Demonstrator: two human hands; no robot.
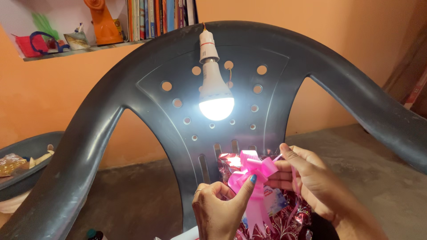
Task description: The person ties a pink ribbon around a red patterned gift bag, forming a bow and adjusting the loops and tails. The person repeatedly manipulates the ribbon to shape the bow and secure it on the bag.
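Observation:
A pink ribbon bow (250, 171) sits on top of a parcel wrapped in shiny red and pink patterned foil (284, 218), low in the middle of the view. My left hand (220, 209) pinches the bow from below, its thumb pressed against the loops. From the right, my right hand (307, 180) holds the bow's edge and a thin pink ribbon strand between its fingertips. The bow's long tails hang down over the parcel. The parcel rests on the seat of a dark grey plastic chair (147, 93).
A lit white bulb (215, 95) hangs on the chair's backrest. A wall shelf (84, 49) at the top left holds books, an orange object and small items. Another dark chair (26, 155) with packets on it stands at the left. The floor is grey concrete.

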